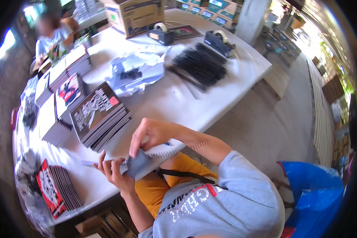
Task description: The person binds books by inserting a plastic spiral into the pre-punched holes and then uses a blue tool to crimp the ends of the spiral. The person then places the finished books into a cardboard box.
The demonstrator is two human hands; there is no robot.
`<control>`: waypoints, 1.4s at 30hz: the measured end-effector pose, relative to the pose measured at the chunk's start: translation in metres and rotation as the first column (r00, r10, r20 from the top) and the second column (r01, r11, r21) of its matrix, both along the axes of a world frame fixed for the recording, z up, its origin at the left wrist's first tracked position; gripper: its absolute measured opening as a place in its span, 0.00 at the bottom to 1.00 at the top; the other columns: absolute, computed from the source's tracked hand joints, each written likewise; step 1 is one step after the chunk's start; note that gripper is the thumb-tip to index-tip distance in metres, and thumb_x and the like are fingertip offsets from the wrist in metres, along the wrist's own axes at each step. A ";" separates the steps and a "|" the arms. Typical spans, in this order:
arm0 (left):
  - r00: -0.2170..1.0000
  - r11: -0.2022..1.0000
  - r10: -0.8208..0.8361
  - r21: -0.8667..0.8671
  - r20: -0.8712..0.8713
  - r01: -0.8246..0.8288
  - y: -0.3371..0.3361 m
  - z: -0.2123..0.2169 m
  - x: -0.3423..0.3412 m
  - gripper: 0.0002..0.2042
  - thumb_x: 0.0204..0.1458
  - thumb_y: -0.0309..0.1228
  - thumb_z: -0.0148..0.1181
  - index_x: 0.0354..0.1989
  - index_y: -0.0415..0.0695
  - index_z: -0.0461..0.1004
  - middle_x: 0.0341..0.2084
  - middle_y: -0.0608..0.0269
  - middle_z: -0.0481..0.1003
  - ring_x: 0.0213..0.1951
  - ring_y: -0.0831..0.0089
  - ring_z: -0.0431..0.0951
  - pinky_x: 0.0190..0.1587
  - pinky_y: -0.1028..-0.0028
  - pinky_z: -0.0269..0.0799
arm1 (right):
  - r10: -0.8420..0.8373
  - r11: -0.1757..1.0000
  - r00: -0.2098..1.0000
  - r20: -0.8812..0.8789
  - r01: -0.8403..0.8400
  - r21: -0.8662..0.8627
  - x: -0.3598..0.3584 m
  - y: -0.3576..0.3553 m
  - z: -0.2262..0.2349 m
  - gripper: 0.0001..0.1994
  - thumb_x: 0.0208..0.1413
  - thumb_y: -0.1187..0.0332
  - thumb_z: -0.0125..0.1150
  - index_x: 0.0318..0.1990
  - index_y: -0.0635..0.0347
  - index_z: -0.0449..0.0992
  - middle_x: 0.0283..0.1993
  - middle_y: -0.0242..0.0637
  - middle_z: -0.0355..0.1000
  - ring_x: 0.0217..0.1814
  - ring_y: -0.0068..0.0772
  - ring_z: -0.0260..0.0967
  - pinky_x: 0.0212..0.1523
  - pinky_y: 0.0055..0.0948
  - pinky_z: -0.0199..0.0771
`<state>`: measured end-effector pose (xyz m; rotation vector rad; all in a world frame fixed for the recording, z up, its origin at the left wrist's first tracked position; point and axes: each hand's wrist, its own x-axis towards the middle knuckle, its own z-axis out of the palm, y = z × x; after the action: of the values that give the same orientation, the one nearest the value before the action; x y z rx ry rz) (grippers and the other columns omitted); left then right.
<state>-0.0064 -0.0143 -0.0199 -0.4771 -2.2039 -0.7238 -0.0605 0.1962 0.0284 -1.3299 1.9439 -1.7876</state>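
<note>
Just over the table's near edge, I hold a grey, flat notebook (139, 164), foreshortened and partly hidden by my fingers. My left hand (117, 174) grips it from the left, the forefinger raised. Closed at its upper edge is my right hand (148, 135), fingers pinched where a black spiral coil (162, 154) meets the notebook. The coil runs rightward along my right forearm, its loose end lying across the arm. How far it is threaded cannot be made out. A stack of dark-covered notebooks (103, 115) lies just beyond my hands.
More notebook stacks (69, 67) fill the table's left side; a red-covered pile (57, 190) lies near left. Farther off are a plastic bag (137, 67) with black bits, a heap of black coils (202, 65), tape dispensers (160, 33) and a cardboard box (135, 16). Another person sits far left.
</note>
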 end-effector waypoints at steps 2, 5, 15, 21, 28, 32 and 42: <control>0.995 0.999 -0.040 0.007 -0.091 0.041 0.004 0.001 0.001 0.21 0.36 0.48 0.67 0.31 0.45 0.71 0.28 0.58 0.68 0.52 0.54 0.66 0.62 0.49 0.40 | -0.198 0.972 0.978 0.069 0.186 0.144 -0.002 0.002 -0.016 0.15 0.35 0.84 0.56 0.35 0.63 0.80 0.34 0.41 0.77 0.36 0.26 0.73 0.40 0.22 0.71; 0.999 0.999 0.036 -0.003 -0.003 -0.036 0.004 -0.001 0.000 0.38 0.27 0.56 0.68 0.46 0.42 0.68 0.33 0.62 0.70 0.42 0.63 0.70 0.63 0.51 0.40 | 0.124 0.886 0.955 0.268 0.014 -0.463 0.007 -0.003 -0.012 0.16 0.34 0.83 0.55 0.34 0.61 0.80 0.30 0.39 0.77 0.33 0.24 0.73 0.36 0.21 0.71; 0.983 0.975 0.181 -0.123 -0.033 -0.184 -0.023 0.021 -0.007 0.38 0.16 0.57 0.71 0.38 0.45 0.72 0.36 0.57 0.65 0.46 0.54 0.63 0.55 0.52 0.51 | -0.316 0.948 0.946 0.068 0.312 0.067 -0.003 -0.014 -0.024 0.15 0.35 0.82 0.59 0.34 0.58 0.80 0.34 0.38 0.77 0.33 0.29 0.75 0.36 0.23 0.72; 0.988 0.988 0.097 0.109 0.119 -0.110 -0.051 0.010 -0.022 0.19 0.17 0.35 0.71 0.15 0.38 0.68 0.37 0.55 0.62 0.44 0.55 0.63 0.41 0.57 0.64 | -0.190 0.982 0.981 -0.037 0.190 -0.004 -0.012 -0.029 -0.008 0.15 0.35 0.83 0.58 0.34 0.59 0.80 0.34 0.38 0.77 0.33 0.30 0.75 0.36 0.24 0.73; 0.997 0.996 -0.025 0.084 -0.076 0.031 -0.054 0.001 -0.028 0.25 0.22 0.47 0.74 0.13 0.39 0.66 0.47 0.51 0.60 0.58 0.45 0.55 0.52 0.42 0.58 | -0.068 0.997 0.992 0.109 0.073 -0.039 -0.014 -0.033 -0.013 0.16 0.33 0.84 0.57 0.34 0.60 0.80 0.32 0.39 0.77 0.33 0.24 0.72 0.38 0.21 0.70; 0.998 0.988 -0.022 0.152 -0.067 0.031 -0.060 -0.001 -0.028 0.31 0.17 0.56 0.72 0.12 0.40 0.66 0.40 0.53 0.59 0.56 0.46 0.58 0.49 0.44 0.59 | 0.013 0.999 1.000 0.026 -0.012 -0.050 -0.006 -0.050 0.001 0.17 0.33 0.84 0.57 0.34 0.59 0.81 0.32 0.40 0.77 0.33 0.25 0.72 0.37 0.21 0.71; 0.989 0.968 -0.117 0.212 -0.094 0.134 -0.046 0.000 -0.040 0.28 0.23 0.51 0.74 0.17 0.40 0.67 0.45 0.50 0.57 0.55 0.49 0.58 0.50 0.52 0.62 | -0.240 0.947 0.963 -0.119 0.259 0.191 -0.023 -0.036 -0.014 0.14 0.37 0.84 0.60 0.35 0.60 0.80 0.32 0.40 0.77 0.35 0.23 0.72 0.37 0.21 0.70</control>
<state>-0.0466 -0.0604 -0.0197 -0.5278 -2.0044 -0.9843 -0.0830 0.1601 0.0147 -1.1638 2.3685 -1.5922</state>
